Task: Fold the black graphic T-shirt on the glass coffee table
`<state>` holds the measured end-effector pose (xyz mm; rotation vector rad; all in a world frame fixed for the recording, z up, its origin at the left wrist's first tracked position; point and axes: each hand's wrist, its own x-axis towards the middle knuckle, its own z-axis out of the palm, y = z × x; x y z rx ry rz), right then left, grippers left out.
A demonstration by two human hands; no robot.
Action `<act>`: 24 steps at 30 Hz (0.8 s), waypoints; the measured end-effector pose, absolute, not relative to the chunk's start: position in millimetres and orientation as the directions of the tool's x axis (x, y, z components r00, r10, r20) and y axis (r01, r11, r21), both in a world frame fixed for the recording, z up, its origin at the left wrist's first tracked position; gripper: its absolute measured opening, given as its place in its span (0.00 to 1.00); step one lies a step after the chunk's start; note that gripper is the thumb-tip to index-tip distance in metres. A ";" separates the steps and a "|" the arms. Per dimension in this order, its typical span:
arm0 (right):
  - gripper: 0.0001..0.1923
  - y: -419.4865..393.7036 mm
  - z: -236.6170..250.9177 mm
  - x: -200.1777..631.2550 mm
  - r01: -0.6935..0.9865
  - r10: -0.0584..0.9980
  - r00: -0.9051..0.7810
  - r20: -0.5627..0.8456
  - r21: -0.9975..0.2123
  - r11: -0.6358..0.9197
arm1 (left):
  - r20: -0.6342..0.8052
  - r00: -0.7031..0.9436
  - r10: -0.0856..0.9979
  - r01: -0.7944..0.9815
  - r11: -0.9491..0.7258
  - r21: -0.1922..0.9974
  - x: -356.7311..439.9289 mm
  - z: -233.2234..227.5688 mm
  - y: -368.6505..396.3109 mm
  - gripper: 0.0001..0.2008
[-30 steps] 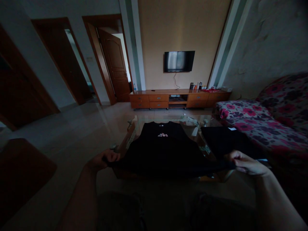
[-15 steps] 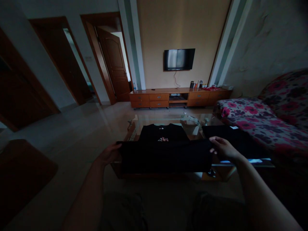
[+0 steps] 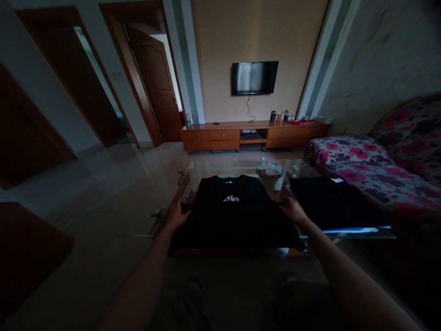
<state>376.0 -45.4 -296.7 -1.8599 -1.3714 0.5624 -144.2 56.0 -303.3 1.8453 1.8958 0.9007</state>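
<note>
Both hands are now lying farther forward than half a second ago, having carried the near hem of the black shirt [image 3: 234, 216] up and over, so the garment is sitting doubled on the glass tabletop [image 3: 188, 181] instead of hanging between the fists. Left hand [image 3: 177, 215] is pressing flat on the shirt's left edge, fingers spread and holding nothing; right hand [image 3: 292, 210] is doing the same on the right edge, palm down and loose. Between them the cloth is lying smooth, its small pale and pink logo facing up near the collar. It is looking light, limp and thin, likely to sag and crease wherever it is not supported, so pinching it at the two side edges or folded corners seems the surest hold. Just right of it a second dark garment [image 3: 330, 202] is lying flat on the same tabletop, beside the floral sofa [image 3: 379, 170]. No container is showing near the hands; some bottles are standing on the far wooden cabinet [image 3: 255, 135] under the wall television [image 3: 255, 77].
</note>
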 end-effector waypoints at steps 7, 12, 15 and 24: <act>0.23 -64.9 -300.3 344.1 0.918 0.972 0.227 0.050 -0.344 -0.197 | 0.294 0.155 0.943 0.959 -0.216 0.185 -128.9 -295.0 35.4 0.21; 0.28 -71.6 -298.0 279.1 0.968 0.999 -0.035 0.042 -0.247 0.044 | 0.173 0.482 0.859 0.847 -0.508 0.161 -67.3 -293.9 4.6 0.24; 0.31 -70.1 -302.7 247.8 0.960 0.997 -0.033 -0.075 -0.281 0.011 | 0.041 0.503 0.863 0.850 -0.503 0.159 -46.2 -304.5 -3.6 0.29; 0.31 -41.1 -323.9 248.1 0.977 0.991 0.073 -0.116 -0.189 -0.094 | 0.145 0.465 0.873 0.871 -0.480 0.101 -46.6 -314.5 16.0 0.26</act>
